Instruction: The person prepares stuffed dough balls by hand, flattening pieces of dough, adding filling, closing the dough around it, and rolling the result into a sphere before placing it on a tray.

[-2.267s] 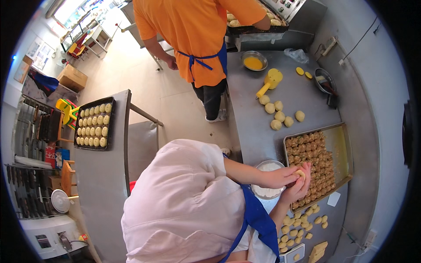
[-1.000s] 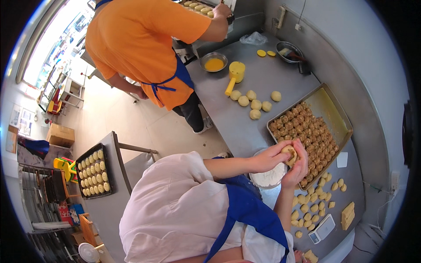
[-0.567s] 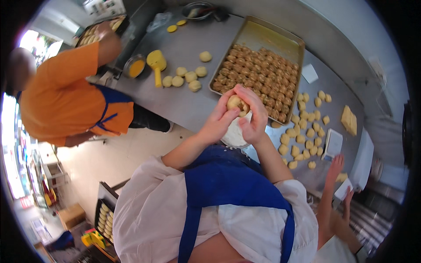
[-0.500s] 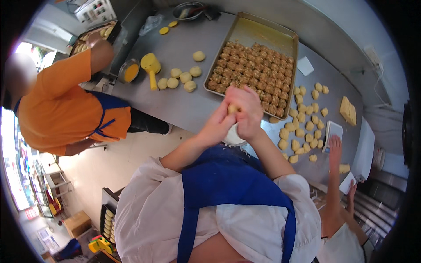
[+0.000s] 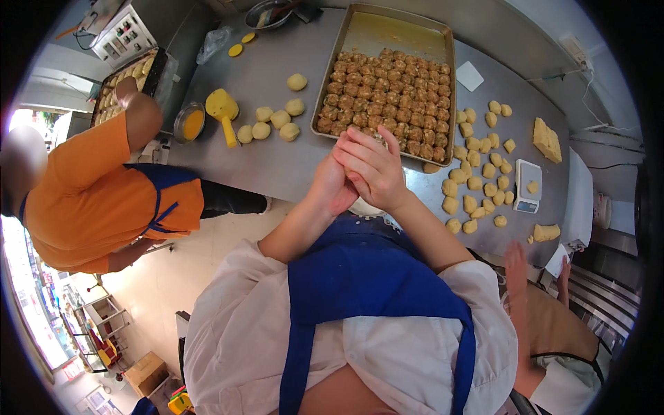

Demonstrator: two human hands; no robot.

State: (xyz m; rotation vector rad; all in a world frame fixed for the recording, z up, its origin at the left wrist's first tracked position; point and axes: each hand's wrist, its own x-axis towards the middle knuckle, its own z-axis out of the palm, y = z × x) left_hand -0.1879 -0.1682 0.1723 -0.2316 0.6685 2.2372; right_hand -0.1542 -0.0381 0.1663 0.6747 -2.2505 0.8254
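Note:
My left hand [image 5: 330,185] and my right hand [image 5: 374,163] are pressed together, palm against palm, just in front of the near edge of a metal baking tray [image 5: 387,33]. The tray holds several rows of small browned dough pieces [image 5: 387,90]. In the earlier frames a pale dough piece sat between my palms; now my fingers hide it. A white bowl [image 5: 365,207] shows partly under my hands on the steel table [image 5: 277,166].
Round dough balls [image 5: 277,119], a yellow scoop [image 5: 223,108] and a bowl of yellow liquid [image 5: 189,123] lie to the left. Small dough portions [image 5: 477,183], a scale [image 5: 529,185] and a dough block [image 5: 546,138] lie to the right. A person in orange [image 5: 97,200] works at left; another person's hand [image 5: 515,261] is at lower right.
The view has swung around over the table. My hands stay cupped together; the dough piece seen between them earlier is now covered. The person in orange now appears at the left.

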